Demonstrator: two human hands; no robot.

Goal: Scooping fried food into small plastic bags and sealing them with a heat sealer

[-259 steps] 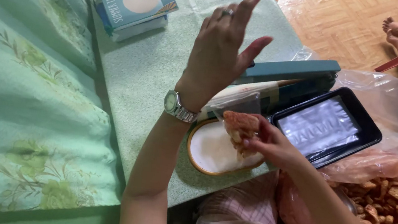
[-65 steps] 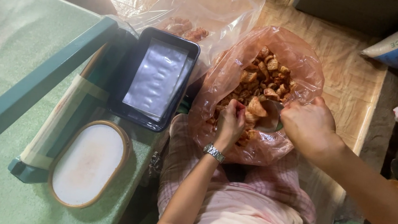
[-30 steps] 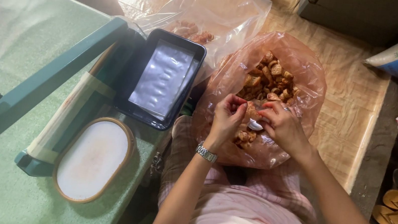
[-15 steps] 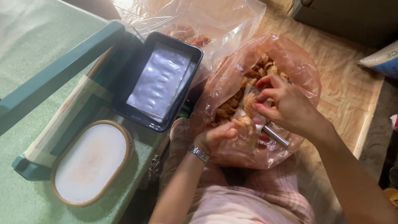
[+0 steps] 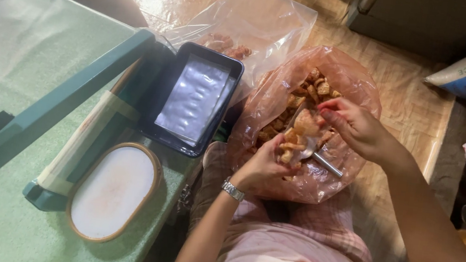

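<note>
Two hands (image 5: 267, 165) (image 5: 357, 128), two plastic bags (image 5: 335, 72) (image 5: 258, 21), one black tray (image 5: 155, 133), one oval lid (image 5: 113, 193), one spoon (image 5: 324, 162).

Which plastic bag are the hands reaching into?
The pinkish bag full of fried pieces, on the lap. Both hands are inside it. The clear bag behind the black tray is untouched.

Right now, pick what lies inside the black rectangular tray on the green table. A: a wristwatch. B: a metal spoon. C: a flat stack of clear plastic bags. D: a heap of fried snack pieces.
C: the black tray holds only a flat, shiny stack of clear plastic bags; the fried snack pieces sit in the pinkish bag beside it, where the spoon also lies.
</note>
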